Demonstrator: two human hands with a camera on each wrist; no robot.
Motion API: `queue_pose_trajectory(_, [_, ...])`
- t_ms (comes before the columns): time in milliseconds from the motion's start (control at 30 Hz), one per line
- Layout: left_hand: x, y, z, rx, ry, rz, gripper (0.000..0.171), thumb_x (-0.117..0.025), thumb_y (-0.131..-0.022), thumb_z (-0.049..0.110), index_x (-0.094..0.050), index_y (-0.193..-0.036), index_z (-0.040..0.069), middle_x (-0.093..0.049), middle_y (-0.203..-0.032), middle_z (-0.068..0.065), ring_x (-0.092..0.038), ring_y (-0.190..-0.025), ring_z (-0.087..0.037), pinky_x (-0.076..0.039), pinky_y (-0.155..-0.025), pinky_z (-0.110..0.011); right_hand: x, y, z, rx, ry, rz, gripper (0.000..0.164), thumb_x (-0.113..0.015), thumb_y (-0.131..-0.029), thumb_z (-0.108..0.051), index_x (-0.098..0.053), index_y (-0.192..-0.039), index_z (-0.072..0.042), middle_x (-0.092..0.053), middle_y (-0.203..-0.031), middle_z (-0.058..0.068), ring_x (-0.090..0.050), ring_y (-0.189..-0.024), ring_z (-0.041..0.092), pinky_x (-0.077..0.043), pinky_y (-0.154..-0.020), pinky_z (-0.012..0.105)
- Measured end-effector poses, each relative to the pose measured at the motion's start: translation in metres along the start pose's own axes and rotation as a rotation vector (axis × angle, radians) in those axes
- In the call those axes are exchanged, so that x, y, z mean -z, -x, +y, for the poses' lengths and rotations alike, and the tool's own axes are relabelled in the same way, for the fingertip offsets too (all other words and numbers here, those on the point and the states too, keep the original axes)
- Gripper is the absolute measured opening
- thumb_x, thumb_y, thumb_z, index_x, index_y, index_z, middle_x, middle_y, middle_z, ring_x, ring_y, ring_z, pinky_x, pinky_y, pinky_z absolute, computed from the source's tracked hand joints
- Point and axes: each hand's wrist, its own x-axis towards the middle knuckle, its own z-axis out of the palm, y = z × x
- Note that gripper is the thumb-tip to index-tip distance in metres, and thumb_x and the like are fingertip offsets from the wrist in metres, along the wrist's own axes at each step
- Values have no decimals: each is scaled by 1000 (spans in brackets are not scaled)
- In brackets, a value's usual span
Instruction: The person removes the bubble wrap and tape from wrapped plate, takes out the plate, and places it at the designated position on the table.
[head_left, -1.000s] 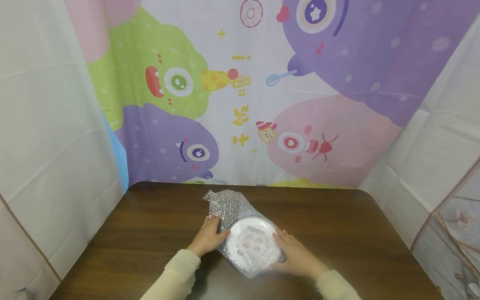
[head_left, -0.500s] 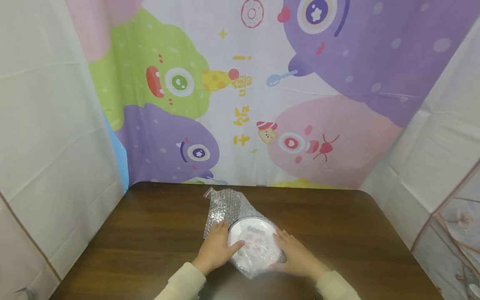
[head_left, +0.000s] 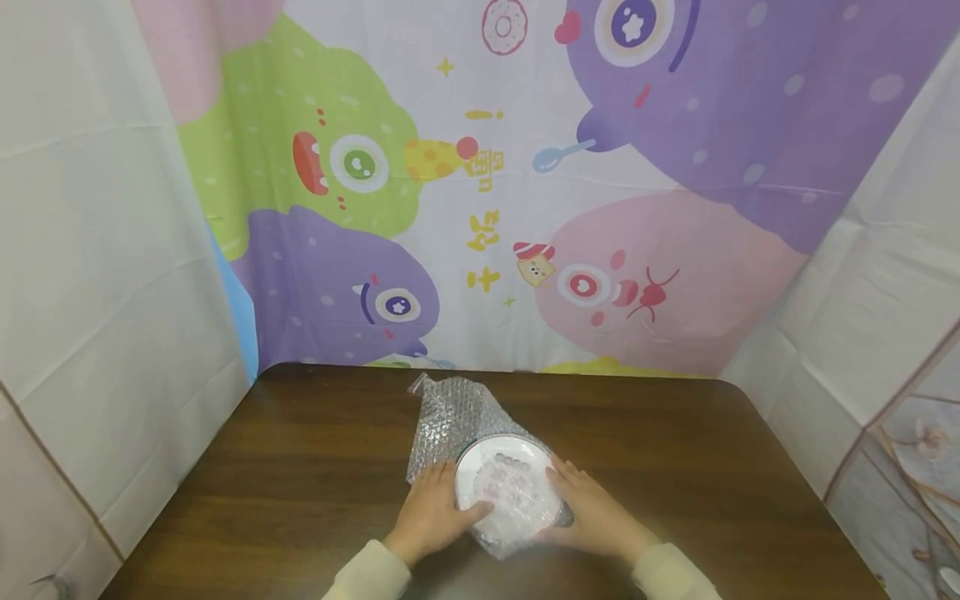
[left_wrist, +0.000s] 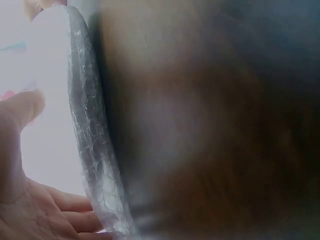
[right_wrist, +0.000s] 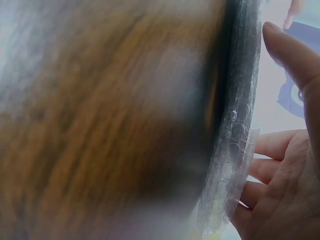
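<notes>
in the head view, the plate (head_left: 513, 471) is lying at the lower centre of the frame, face up, seemingly inside the wrap (head_left: 450, 421), whose loose part is trailing to the plate's upper left; the table (head_left: 247, 475) is spreading beneath; the left hand (head_left: 433, 512) is clasping the plate's left edge through the wrap, its thumb reaching over the face; the right hand (head_left: 596, 512) is clasping the right edge, its fingers resting at the upper right of the rim; the cloth (head_left: 480, 333) is hanging across the upper frame; in the left wrist view, the wrapped edge is running down the left side, the thumb crossing the face and the fingers meeting the wrap lower down; in the right wrist view, the wrapped edge is running down the right side, the thumb pointing to the upper right and the fingers touching the wrap below it; the step in hand is probably steadying the plate inside the wrap; the next move is likely calling for an even, firm hold on both edges, without slipping on the film.
</notes>
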Motion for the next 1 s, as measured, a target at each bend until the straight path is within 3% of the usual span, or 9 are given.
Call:
queue_pose_trajectory(367, [1, 5, 1, -14, 2, -16, 99, -69, -80, 57, -39, -138, -17, -45, -142, -35, -40, -137, -47, -29, -117, -59, 3, 0, 0, 20, 14, 4, 98, -72, -77, -61, -41, -146, 3, -29, -157, 24, -31, -141, 50, -27, -115, 63])
queue_pose_trajectory(600, [2, 4, 1, -12, -11, -18, 99, -69, -80, 56, -39, -139, -17, -44, -142, -35, -41, -136, -48, -29, -117, -59, 6, -2, 1, 30, -28, 45, 75, -68, -89, -44, -47, -141, 5, -37, -154, 24, -35, -139, 50, -32, -112, 64])
queue_pose_trajectory(867, [1, 4, 1, -20, 2, -15, 97, -70, -80, 55, -40, -138, -17, -47, -141, -35, -43, -135, -47, -30, -116, -59, 7, -7, 7, 40, 50, 160, 57, -71, -89, -26, -55, -136, 1, -47, -148, 19, -51, -131, 39, -42, -108, 55])
queue_pose_trajectory(1000, [1, 3, 0, -22, 5, -17, 97, -71, -80, 55, -40, -138, -17, -47, -141, -35, -43, -135, -47, -30, -116, -59, 8, -12, 8, 0, 104, 233, 49, -73, -86, -19, -60, -131, -4, -55, -142, 15, -59, -123, 34, -49, -102, 51])
